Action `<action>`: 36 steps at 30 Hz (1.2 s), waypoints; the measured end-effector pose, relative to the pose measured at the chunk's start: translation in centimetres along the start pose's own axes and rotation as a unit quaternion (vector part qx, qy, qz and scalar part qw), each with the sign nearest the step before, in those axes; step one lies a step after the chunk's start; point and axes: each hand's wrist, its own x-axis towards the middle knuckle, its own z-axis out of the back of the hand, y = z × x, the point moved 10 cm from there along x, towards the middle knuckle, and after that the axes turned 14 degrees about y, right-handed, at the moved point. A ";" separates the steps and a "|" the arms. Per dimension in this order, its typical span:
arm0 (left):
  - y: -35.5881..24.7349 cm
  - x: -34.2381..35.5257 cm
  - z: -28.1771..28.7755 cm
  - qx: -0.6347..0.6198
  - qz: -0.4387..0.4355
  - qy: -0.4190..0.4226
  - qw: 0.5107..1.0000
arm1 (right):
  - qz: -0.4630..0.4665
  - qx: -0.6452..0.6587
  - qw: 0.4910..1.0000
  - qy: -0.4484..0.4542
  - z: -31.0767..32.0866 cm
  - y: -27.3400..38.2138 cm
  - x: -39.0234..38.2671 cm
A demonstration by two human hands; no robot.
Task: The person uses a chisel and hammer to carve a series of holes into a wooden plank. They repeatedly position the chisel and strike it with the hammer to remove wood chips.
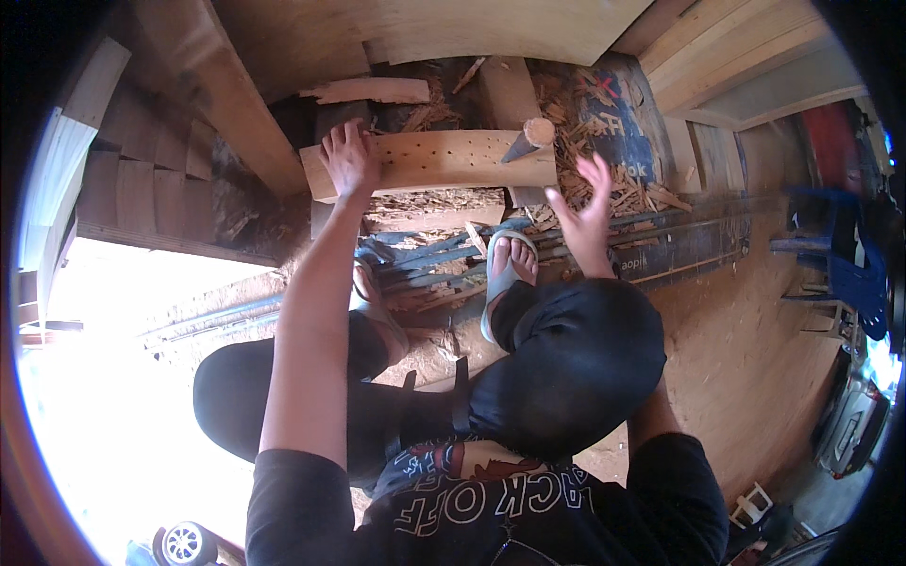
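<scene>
left hand (349, 158) flat on plank (444, 160), fingers spread | right hand (587, 203) open, holds nothing, above chips (623, 193) | plank probably stiff, light, rough; grip its ends | mallet (530, 138) beside right hand

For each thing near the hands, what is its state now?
Left hand: open, pressing flat on the board.
Right hand: open, fingers spread, holding nothing.
Drilled wooden board: lying flat across, many holes showing.
Wooden-handled tool: leaning on the board, unheld.
Wood chips: scattered loose.
</scene>
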 end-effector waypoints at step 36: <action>-2.1 -1.1 -1.6 0.110 -0.083 0.039 0.990 | -0.007 0.316 0.949 -0.015 -7.4 2.1 9.9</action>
